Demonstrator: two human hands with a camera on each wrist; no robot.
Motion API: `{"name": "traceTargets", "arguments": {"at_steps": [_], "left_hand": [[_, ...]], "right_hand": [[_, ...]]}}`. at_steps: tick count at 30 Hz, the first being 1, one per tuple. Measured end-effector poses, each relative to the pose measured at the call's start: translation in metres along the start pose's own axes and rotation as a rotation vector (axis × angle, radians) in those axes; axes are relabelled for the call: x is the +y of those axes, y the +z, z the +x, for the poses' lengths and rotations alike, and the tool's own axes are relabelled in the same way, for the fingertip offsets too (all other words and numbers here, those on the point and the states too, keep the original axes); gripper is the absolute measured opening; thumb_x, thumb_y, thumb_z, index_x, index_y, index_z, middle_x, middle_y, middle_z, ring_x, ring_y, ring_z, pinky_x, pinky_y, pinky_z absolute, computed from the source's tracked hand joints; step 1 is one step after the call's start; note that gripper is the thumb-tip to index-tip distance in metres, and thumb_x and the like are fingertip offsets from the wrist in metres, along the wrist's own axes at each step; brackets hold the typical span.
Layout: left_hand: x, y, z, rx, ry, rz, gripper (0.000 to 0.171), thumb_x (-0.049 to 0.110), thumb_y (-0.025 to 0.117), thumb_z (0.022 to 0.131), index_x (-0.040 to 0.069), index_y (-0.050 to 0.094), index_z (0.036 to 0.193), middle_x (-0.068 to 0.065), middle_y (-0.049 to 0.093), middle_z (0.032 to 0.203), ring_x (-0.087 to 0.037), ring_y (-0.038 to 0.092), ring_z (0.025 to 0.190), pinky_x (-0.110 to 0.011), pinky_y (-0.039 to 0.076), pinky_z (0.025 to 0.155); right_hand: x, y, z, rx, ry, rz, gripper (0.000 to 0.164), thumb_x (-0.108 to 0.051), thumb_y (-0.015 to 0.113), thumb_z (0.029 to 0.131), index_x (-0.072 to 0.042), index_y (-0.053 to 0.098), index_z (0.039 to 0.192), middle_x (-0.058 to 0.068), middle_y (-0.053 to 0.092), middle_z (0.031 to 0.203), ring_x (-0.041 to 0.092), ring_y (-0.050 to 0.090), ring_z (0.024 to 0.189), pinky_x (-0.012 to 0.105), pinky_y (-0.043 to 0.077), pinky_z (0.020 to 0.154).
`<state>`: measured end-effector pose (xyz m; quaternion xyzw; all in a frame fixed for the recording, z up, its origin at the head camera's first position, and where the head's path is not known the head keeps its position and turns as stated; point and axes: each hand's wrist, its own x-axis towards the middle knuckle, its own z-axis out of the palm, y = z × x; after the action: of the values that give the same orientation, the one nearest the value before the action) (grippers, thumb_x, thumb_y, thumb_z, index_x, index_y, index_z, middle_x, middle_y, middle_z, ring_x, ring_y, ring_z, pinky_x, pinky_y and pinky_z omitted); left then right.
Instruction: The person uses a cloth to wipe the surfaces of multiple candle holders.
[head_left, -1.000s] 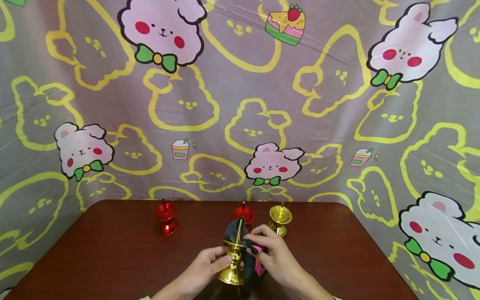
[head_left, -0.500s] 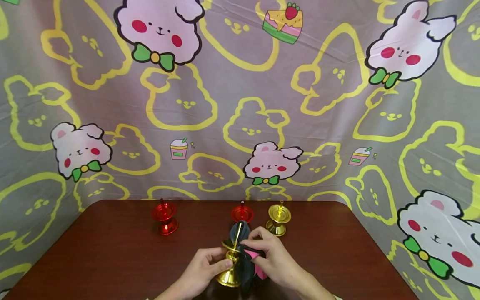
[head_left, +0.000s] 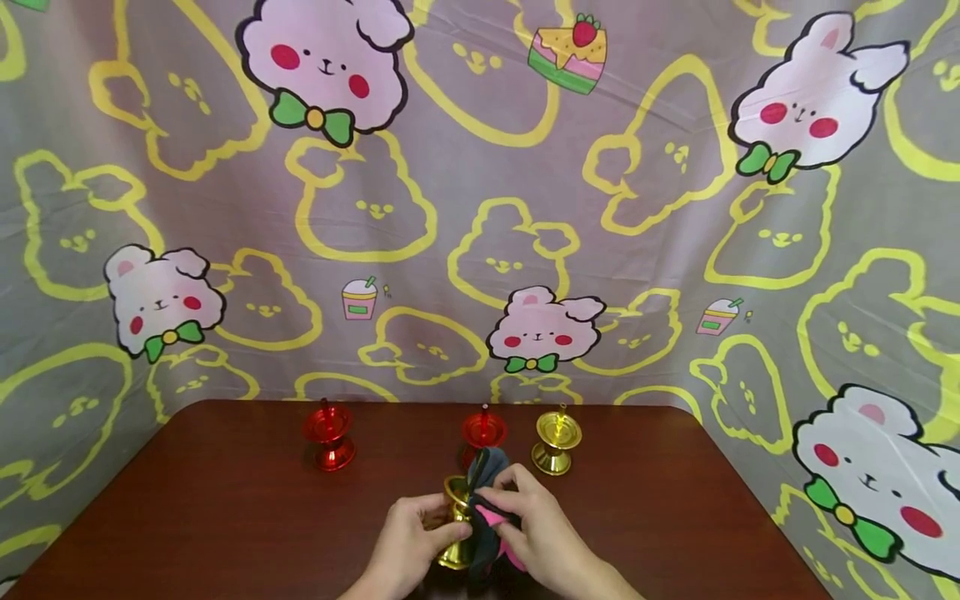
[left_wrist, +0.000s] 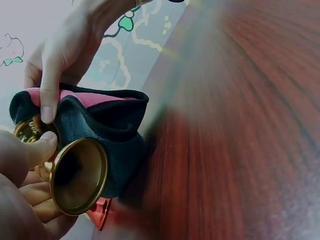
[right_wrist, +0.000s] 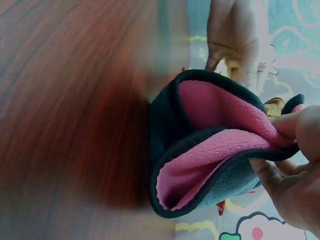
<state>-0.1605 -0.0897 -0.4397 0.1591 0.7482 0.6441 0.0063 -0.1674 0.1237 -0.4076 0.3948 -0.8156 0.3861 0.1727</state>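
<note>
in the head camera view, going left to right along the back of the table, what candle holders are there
Red holder → second red holder, partly behind the cloth → gold holder.

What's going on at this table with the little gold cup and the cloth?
A person is rubbing a gold candle holder with a dark cloth lined in pink. The left hand grips the holder by its stem, and the right hand pinches the cloth against its top. Behind them on the brown table stand two red holders and another gold one.
</note>
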Motion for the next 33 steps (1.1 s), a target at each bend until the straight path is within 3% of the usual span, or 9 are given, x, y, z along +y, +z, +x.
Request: {"name": "traceTargets", "arguments": {"at_steps": [4, 7, 11, 18, 20, 24, 27, 33], "left_hand": [[0.000, -0.001, 0.000, 0.005, -0.042, 0.042, 0.030, 0.012, 0.082, 0.084, -0.001, 0.074, 0.109, -0.008, 0.074, 0.092, -0.015, 0.070, 0.081, -0.025, 0.055, 0.066], [0.000, -0.003, 0.002, -0.013, -0.038, 0.025, 0.029, 0.013, 0.079, 0.087, -0.003, 0.072, 0.110, -0.007, 0.072, 0.090, -0.012, 0.067, 0.077, -0.024, 0.054, 0.063], [0.001, -0.006, 0.004, -0.066, -0.015, -0.080, 0.031, 0.009, 0.069, 0.094, -0.012, 0.066, 0.116, -0.016, 0.071, 0.099, -0.011, 0.067, 0.082, -0.024, 0.054, 0.070], [0.001, -0.009, 0.007, -0.236, -0.135, -0.308, 0.041, 0.014, 0.060, 0.102, -0.017, 0.055, 0.128, -0.013, 0.069, 0.113, -0.015, 0.066, 0.097, -0.032, 0.055, 0.081], [0.000, -0.009, 0.007, -0.312, -0.127, -0.332, 0.044, 0.016, 0.057, 0.104, -0.018, 0.051, 0.132, -0.013, 0.067, 0.116, -0.015, 0.066, 0.098, -0.032, 0.055, 0.080], [-0.003, -0.009, 0.007, -0.416, -0.034, -0.346, 0.046, 0.015, 0.049, 0.107, -0.022, 0.045, 0.134, -0.017, 0.066, 0.116, -0.012, 0.064, 0.094, -0.026, 0.053, 0.076], [-0.004, -0.010, 0.007, -0.429, -0.002, -0.362, 0.045, 0.014, 0.048, 0.107, -0.023, 0.045, 0.133, -0.015, 0.066, 0.113, -0.009, 0.062, 0.091, -0.023, 0.050, 0.073], [-0.007, -0.011, 0.006, -0.394, -0.012, -0.395, 0.043, 0.011, 0.046, 0.107, -0.024, 0.041, 0.132, -0.006, 0.064, 0.110, -0.011, 0.063, 0.096, -0.025, 0.052, 0.081]], "right_hand": [[0.001, 0.004, -0.001, -0.001, 0.035, -0.026, 0.045, 0.013, 0.077, 0.078, -0.007, 0.073, 0.118, -0.005, 0.051, 0.104, 0.004, 0.051, 0.083, 0.019, 0.048, 0.065], [0.003, 0.007, 0.000, 0.015, 0.063, -0.080, 0.046, 0.013, 0.075, 0.077, -0.008, 0.071, 0.118, -0.007, 0.052, 0.104, 0.005, 0.053, 0.085, 0.021, 0.049, 0.068], [0.009, 0.007, 0.003, 0.074, 0.105, -0.100, 0.048, 0.016, 0.072, 0.074, -0.012, 0.070, 0.112, -0.010, 0.053, 0.102, 0.005, 0.053, 0.083, 0.022, 0.049, 0.067], [0.020, 0.005, 0.005, 0.132, 0.092, 0.060, 0.047, 0.021, 0.067, 0.073, -0.013, 0.071, 0.106, -0.009, 0.055, 0.098, 0.005, 0.052, 0.082, 0.022, 0.049, 0.063], [0.022, 0.005, 0.005, 0.131, 0.081, 0.091, 0.047, 0.022, 0.066, 0.074, -0.013, 0.071, 0.106, -0.007, 0.056, 0.099, 0.006, 0.054, 0.085, 0.023, 0.050, 0.064], [0.023, 0.004, 0.005, 0.108, 0.078, 0.117, 0.048, 0.021, 0.065, 0.075, -0.012, 0.071, 0.109, -0.006, 0.057, 0.101, 0.007, 0.055, 0.088, 0.024, 0.051, 0.066], [0.022, 0.001, 0.006, 0.073, 0.076, 0.127, 0.048, 0.019, 0.066, 0.076, -0.013, 0.071, 0.112, -0.005, 0.057, 0.103, 0.009, 0.056, 0.090, 0.025, 0.052, 0.069], [0.019, -0.006, 0.011, -0.001, 0.046, 0.150, 0.047, 0.018, 0.069, 0.077, -0.012, 0.073, 0.113, -0.003, 0.057, 0.103, 0.009, 0.055, 0.090, 0.024, 0.052, 0.070]]}}
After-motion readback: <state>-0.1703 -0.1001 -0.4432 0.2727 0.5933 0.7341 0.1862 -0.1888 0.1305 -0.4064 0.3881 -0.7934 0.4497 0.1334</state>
